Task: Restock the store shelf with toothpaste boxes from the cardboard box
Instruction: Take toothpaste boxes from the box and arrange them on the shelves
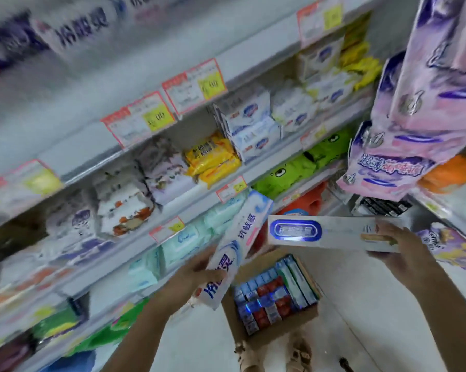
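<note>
My left hand (197, 269) grips a white and blue toothpaste box (237, 248) that stands tilted, its top end near the shelf edge. My right hand (398, 251) holds a second, silver-white toothpaste box (317, 232) with a blue oval logo, lying level in front of me. Below both, on the floor, the open cardboard box (307, 318) holds several more toothpaste boxes (275, 291) packed in rows. The white store shelf (135, 253) rises at the left in several tiers.
Shelf tiers carry wipes, soap packs, yellow packets and green packs, with red price tags (138, 122) along the edges. Pink and purple hanging packs (419, 108) crowd the upper right. A second shelf (446, 210) stands at the right. My feet show on the pale floor (374, 318).
</note>
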`<state>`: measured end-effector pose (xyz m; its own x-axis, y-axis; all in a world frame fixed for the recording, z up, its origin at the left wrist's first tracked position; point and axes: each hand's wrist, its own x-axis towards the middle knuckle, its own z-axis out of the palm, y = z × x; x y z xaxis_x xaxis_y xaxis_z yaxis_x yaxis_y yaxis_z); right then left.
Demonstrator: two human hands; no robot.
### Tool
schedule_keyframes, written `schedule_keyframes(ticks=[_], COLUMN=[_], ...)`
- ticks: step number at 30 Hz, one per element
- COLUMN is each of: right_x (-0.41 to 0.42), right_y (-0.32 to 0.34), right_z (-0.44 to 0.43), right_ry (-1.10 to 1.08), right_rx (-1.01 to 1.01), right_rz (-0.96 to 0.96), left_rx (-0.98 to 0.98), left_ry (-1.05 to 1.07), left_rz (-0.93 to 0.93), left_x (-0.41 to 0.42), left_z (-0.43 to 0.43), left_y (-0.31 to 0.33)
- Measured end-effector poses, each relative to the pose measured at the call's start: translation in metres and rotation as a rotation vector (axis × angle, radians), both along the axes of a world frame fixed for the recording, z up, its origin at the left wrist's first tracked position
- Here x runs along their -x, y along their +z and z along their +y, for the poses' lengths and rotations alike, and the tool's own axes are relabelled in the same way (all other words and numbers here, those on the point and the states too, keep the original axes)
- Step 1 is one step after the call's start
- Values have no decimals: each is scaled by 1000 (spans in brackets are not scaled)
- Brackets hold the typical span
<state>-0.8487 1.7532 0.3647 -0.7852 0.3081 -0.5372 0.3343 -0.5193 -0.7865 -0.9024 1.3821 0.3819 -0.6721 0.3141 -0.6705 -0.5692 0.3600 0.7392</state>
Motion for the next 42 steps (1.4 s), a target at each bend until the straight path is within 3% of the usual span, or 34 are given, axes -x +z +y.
schedule_keyframes(ticks=[8,15,18,21,25,31,38,42], right_x=[22,50,63,70,77,83,89,93], right_y=[119,201,219,237,250,256,254,251], right_z=[-1,-15,-17,-23,-28,-31,-29,-27], right_ry=[-22,-88,-101,-130,-134,-168,-193,-177], right_rx=[156,247,249,258,233,226,202,193], right_rz=[266,439,465,470,456,434,406,411], left_rx=[-66,20,166,502,794,966,1013,651], left_ry=[89,8,35,-55,-146,-180,59,522], left_rz=[334,699,873,1140,1270,1231,1260,1037], left_x=[-16,-22,1,38,101,174,199,193], left_z=[-8,-12,-12,0,13,1,-14,-16], left_y=[147,262,294,311,308,282,262,266])
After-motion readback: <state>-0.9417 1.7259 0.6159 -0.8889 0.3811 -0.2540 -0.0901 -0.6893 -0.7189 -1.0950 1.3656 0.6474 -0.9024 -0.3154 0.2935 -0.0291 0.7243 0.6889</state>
